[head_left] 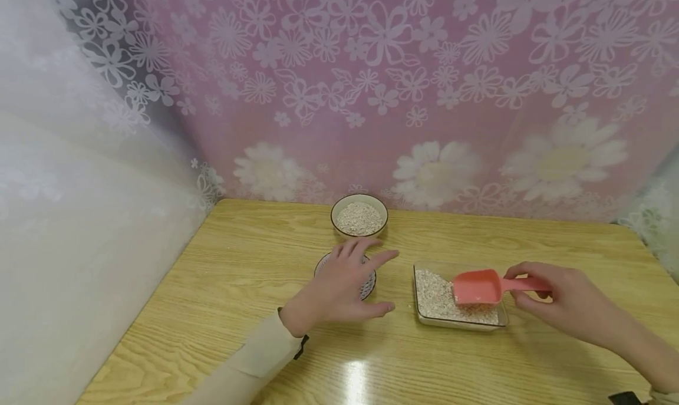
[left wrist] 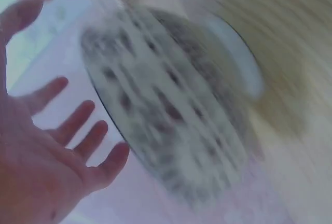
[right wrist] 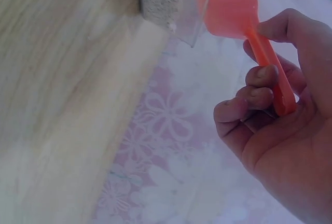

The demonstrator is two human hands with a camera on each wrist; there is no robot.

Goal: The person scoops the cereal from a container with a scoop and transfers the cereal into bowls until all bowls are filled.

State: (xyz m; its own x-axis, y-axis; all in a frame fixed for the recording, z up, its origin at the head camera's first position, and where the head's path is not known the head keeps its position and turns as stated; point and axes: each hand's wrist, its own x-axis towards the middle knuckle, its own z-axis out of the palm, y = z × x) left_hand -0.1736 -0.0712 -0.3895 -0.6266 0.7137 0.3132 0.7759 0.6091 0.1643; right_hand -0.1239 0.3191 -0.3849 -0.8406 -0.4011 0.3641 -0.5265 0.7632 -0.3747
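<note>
My right hand (head_left: 564, 293) grips the handle of a red scoop (head_left: 477, 287). The scoop's head sits over the oat flakes (head_left: 435, 296) in a clear rectangular container (head_left: 456, 323). Seen from the right wrist, the fingers curl round the scoop's handle (right wrist: 270, 60). My left hand (head_left: 339, 287) spreads its fingers above a patterned bowl (head_left: 369, 284), hiding much of it from the head view. The bowl's spotted outer wall (left wrist: 166, 105) shows blurred in the left wrist view, with the fingertips close beside it and nothing held.
A pale bowl (head_left: 359, 233) with a dark rim, filled with flakes, stands at the back, beyond the patterned one. The wooden table (head_left: 233, 263) ends at a pink flowered cloth (head_left: 339, 128) behind and a white sheet (head_left: 95, 216) on the left.
</note>
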